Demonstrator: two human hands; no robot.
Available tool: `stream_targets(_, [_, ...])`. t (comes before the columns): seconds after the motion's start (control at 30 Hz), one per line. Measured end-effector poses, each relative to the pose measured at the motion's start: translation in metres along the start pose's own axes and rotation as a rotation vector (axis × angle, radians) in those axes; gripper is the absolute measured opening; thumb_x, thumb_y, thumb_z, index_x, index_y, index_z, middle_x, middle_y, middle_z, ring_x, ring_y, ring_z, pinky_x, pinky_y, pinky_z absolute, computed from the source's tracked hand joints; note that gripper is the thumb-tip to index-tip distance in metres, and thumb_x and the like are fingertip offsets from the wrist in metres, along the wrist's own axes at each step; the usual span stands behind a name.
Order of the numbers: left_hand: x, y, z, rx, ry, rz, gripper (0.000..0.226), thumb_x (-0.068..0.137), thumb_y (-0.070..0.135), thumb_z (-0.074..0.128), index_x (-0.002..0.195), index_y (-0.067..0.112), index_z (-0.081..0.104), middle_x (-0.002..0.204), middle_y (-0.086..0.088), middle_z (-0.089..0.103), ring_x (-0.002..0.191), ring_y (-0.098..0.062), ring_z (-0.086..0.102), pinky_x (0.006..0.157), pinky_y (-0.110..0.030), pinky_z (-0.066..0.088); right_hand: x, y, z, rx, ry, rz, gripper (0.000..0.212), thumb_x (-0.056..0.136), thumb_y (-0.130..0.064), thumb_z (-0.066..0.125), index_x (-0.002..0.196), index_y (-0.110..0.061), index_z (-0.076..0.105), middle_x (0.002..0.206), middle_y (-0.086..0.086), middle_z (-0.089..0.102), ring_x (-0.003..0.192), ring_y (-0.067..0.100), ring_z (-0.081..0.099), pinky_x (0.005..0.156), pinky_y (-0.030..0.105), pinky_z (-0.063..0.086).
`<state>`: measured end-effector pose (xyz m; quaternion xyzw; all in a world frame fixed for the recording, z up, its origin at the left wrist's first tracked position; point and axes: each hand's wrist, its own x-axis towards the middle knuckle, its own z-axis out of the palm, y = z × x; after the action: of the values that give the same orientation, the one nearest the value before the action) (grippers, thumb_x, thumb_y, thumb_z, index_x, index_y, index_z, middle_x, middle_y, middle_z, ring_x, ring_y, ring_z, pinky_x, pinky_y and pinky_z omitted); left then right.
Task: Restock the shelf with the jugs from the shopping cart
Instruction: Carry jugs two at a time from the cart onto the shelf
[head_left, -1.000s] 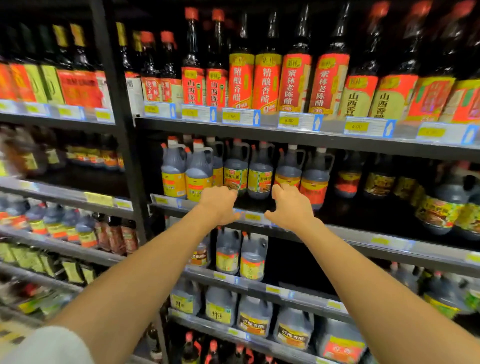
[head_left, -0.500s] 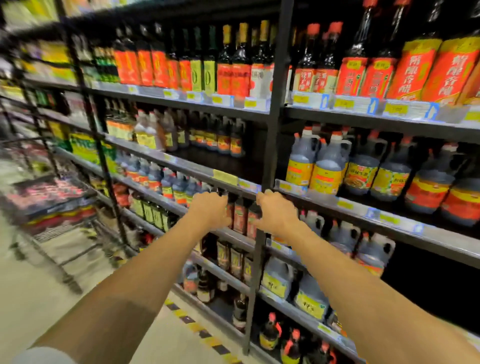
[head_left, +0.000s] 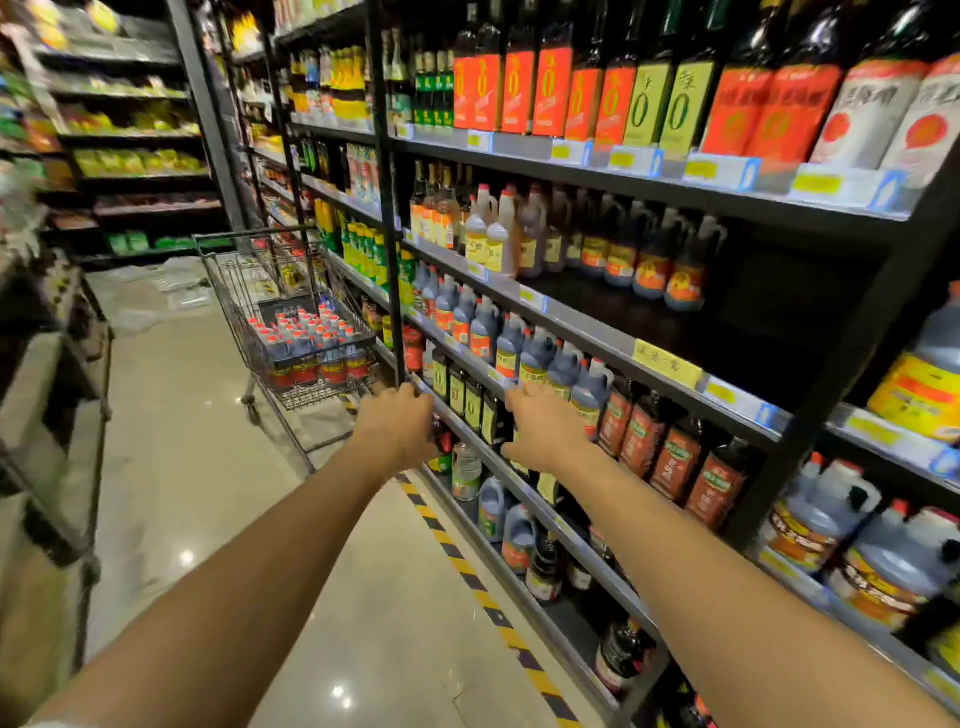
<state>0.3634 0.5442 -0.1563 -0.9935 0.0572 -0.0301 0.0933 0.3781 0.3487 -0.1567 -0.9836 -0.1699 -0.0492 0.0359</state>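
Note:
A wire shopping cart stands in the aisle ahead on the left. It holds several dark jugs with red caps and red labels. The black shelf unit runs along the right, with a row of similar grey jugs on a middle shelf. My left hand and my right hand reach forward side by side in front of the lower shelves. Their fingers are loosely curled and hold nothing. Both are short of the cart.
A dark gap lies on the shelf behind the yellow tag. Yellow-black floor tape runs along the shelf base. Another rack borders the aisle on the left. Shiny floor lies between me and the cart.
My view has swung left from facing the shelf to looking down the aisle, bringing the cart into sight. Both hands stay outstretched and hold nothing.

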Motion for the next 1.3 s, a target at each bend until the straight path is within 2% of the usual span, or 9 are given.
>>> stream_targets(0.07, [0.016, -0.019, 0.011, -0.007, 0.003, -0.042, 0.052, 0.091, 0.053, 0.05, 0.128, 0.016, 0.048, 0.122, -0.009, 0.052, 0.107, -0.03, 0.056, 0.075, -0.04, 0.043, 0.034, -0.011, 0.013, 0.007, -0.018, -0.036, 0.053, 0.083, -0.037, 0.071, 0.124, -0.012, 0.048, 0.126, 0.011, 0.048, 0.121, 0.032, 0.046, 0.087, 0.042, 0.045])
stream_targets(0.2, [0.067, -0.058, 0.029, 0.027, -0.05, -0.13, 0.058, 0.086, 0.052, 0.058, 0.132, 0.019, 0.047, 0.125, -0.007, 0.056, 0.112, -0.028, 0.056, 0.084, -0.039, 0.051, 0.109, -0.021, 0.04, 0.008, -0.063, -0.098, 0.049, 0.087, -0.038, 0.067, 0.123, -0.012, 0.047, 0.125, 0.012, 0.048, 0.12, 0.032, 0.046, 0.09, 0.044, 0.047])
stream_targets(0.33, [0.125, -0.083, 0.046, 0.015, -0.111, -0.197, 0.052, 0.082, 0.056, 0.062, 0.12, 0.021, 0.055, 0.118, -0.004, 0.061, 0.106, -0.026, 0.059, 0.084, -0.038, 0.054, 0.18, -0.022, 0.062, 0.039, -0.163, -0.125, 0.062, 0.083, -0.039, 0.07, 0.131, -0.014, 0.042, 0.132, 0.012, 0.043, 0.126, 0.034, 0.042, 0.094, 0.045, 0.046])
stream_targets(0.47, [0.17, -0.102, 0.073, -0.043, -0.125, -0.252, 0.053, 0.083, 0.055, 0.062, 0.124, 0.023, 0.05, 0.125, -0.003, 0.058, 0.111, -0.025, 0.057, 0.085, -0.039, 0.051, 0.241, -0.026, 0.086, 0.034, -0.205, -0.19, 0.059, 0.087, -0.037, 0.067, 0.134, -0.012, 0.041, 0.135, 0.013, 0.041, 0.128, 0.034, 0.042, 0.097, 0.042, 0.044])
stream_targets(0.6, [0.201, -0.134, 0.097, -0.079, -0.186, -0.319, 0.057, 0.083, 0.056, 0.06, 0.128, 0.024, 0.048, 0.126, -0.002, 0.058, 0.112, -0.025, 0.059, 0.082, -0.037, 0.049, 0.294, -0.042, 0.114, 0.058, -0.265, -0.248, 0.077, 0.084, -0.042, 0.069, 0.145, -0.014, 0.032, 0.144, 0.014, 0.034, 0.136, 0.035, 0.033, 0.103, 0.046, 0.043])
stream_targets(0.77, [0.241, -0.194, 0.128, -0.112, -0.21, -0.385, 0.058, 0.08, 0.062, 0.061, 0.126, 0.028, 0.052, 0.113, 0.0, 0.062, 0.103, -0.022, 0.062, 0.074, -0.033, 0.048, 0.367, -0.073, 0.141, 0.052, -0.279, -0.282, 0.071, 0.081, -0.041, 0.071, 0.138, -0.017, 0.037, 0.137, 0.011, 0.039, 0.131, 0.033, 0.036, 0.103, 0.047, 0.043])
stream_targets(1.0, [0.313, -0.301, 0.173, -0.129, -0.228, -0.407, 0.054, 0.081, 0.056, 0.062, 0.123, 0.024, 0.051, 0.121, -0.002, 0.058, 0.111, -0.025, 0.059, 0.084, -0.037, 0.048, 0.483, -0.133, 0.167, 0.041, -0.321, -0.276, 0.065, 0.083, -0.031, 0.069, 0.137, -0.015, 0.037, 0.139, 0.012, 0.036, 0.131, 0.034, 0.034, 0.101, 0.047, 0.044])
stream_targets(1.17, [0.367, -0.394, 0.194, -0.141, -0.195, -0.398, 0.057, 0.08, 0.057, 0.062, 0.125, 0.025, 0.05, 0.124, 0.0, 0.058, 0.112, -0.025, 0.06, 0.086, -0.038, 0.05, 0.569, -0.186, 0.181, 0.078, -0.322, -0.25, 0.068, 0.082, -0.039, 0.072, 0.137, -0.017, 0.038, 0.149, 0.011, 0.032, 0.136, 0.033, 0.032, 0.104, 0.046, 0.043])
stream_targets(1.3, [0.406, -0.45, 0.204, -0.149, -0.164, -0.4, 0.063, 0.079, 0.055, 0.066, 0.13, 0.026, 0.046, 0.13, 0.001, 0.057, 0.115, -0.026, 0.059, 0.087, -0.038, 0.05, 0.619, -0.205, 0.193, 0.073, -0.322, -0.215, 0.072, 0.081, -0.041, 0.074, 0.138, -0.016, 0.038, 0.138, 0.01, 0.038, 0.132, 0.032, 0.035, 0.102, 0.042, 0.042])
